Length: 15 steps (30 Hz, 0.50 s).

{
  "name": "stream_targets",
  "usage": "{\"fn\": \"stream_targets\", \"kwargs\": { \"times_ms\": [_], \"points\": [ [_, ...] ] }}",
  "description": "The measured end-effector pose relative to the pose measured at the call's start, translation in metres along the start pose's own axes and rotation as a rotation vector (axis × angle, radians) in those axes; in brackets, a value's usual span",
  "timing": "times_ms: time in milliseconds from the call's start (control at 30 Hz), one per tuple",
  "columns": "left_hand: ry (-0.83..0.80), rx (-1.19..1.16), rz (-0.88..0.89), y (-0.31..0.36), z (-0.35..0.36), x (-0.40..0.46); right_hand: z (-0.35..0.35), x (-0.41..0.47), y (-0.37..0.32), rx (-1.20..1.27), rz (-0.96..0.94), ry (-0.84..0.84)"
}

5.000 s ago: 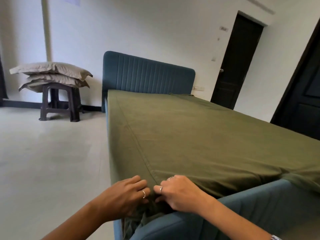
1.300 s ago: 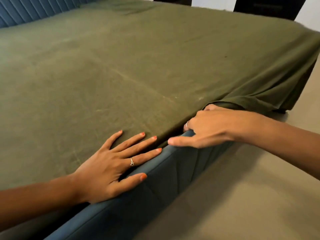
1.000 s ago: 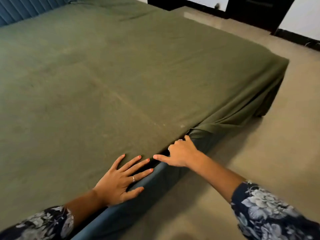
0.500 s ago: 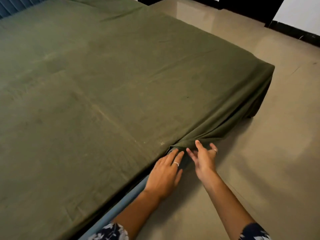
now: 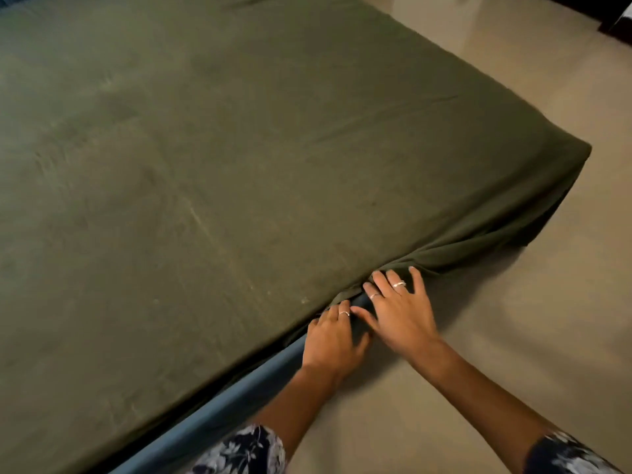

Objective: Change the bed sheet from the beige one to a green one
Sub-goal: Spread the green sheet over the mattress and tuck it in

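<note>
The green sheet [image 5: 239, 159] covers the whole top of the bed and lies flat, with light creases. No beige sheet is in view. Along the near edge, the left portion of the sheet is tucked in behind the blue frame [image 5: 219, 408]; from the hands rightward to the near right corner, the cloth hangs loose [image 5: 506, 241] over the side in folds.

The left hand [image 5: 330, 336] rests on the frame rail at the tuck line, fingers curled down into the gap and partly hidden; whether they hold cloth cannot be told. The right hand [image 5: 398, 311] lies just beside it, fingers spread wide and straight, pressing the bunched fold against the bed edge.

Step in hand, as judged: tucking the near edge, working toward the right corner. Most of the task appears done.

Next move calls for pushing the gathered fold down between mattress and frame, then shifting both hands rightward along the edge to take up the hanging slack evenly.
</note>
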<state>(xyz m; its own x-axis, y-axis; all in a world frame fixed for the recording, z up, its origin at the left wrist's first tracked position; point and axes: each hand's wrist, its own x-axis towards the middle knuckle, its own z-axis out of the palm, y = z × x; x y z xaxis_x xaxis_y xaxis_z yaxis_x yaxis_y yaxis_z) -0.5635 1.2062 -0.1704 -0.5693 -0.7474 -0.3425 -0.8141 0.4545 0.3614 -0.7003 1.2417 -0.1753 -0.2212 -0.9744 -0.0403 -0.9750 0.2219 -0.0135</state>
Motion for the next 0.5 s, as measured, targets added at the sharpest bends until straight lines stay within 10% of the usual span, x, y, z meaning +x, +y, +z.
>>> {"fn": "stream_targets", "kwargs": {
  "times_ms": [133, 333, 500],
  "points": [
    [-0.148, -0.012, -0.139, 0.007, -0.012, 0.014, -0.030, 0.036, -0.010, -0.040, 0.027, -0.388],
    [0.106, 0.029, -0.079, 0.001, -0.012, -0.009, -0.039, 0.060, -0.007, -0.015, 0.124, -0.548],
    [0.205, 0.117, 0.119, 0.002, -0.010, 0.001, -0.023, 0.019, 0.029, 0.561, 0.275, 0.127]
  ]
}}
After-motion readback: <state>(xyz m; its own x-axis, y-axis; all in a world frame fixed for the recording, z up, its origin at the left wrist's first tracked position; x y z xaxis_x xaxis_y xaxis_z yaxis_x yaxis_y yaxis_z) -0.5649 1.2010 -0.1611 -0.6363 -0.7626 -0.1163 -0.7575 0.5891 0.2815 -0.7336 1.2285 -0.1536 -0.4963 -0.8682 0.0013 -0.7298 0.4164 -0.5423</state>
